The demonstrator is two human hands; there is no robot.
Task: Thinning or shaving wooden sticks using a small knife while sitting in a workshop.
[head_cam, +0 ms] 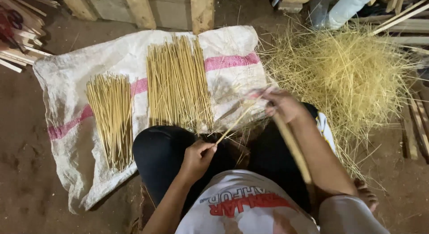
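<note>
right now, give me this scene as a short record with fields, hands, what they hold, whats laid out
left hand: pinches the near end of a thin bamboo stick
right hand: blurred, grips a long-handled blade at the stick's far part
sack: white woven, pink stripe, spread on the dirt floor
small stick bundle: lies on the sack, left side
large stick bundle: lies on the sack, middle
shavings pile: pale strands, right of the sack

Right hand (282, 105) motion-blurred, fingers indistinct; thin stick (234, 124) tip lost in blur; scrap wood (20, 26) cut by left edge.
</note>
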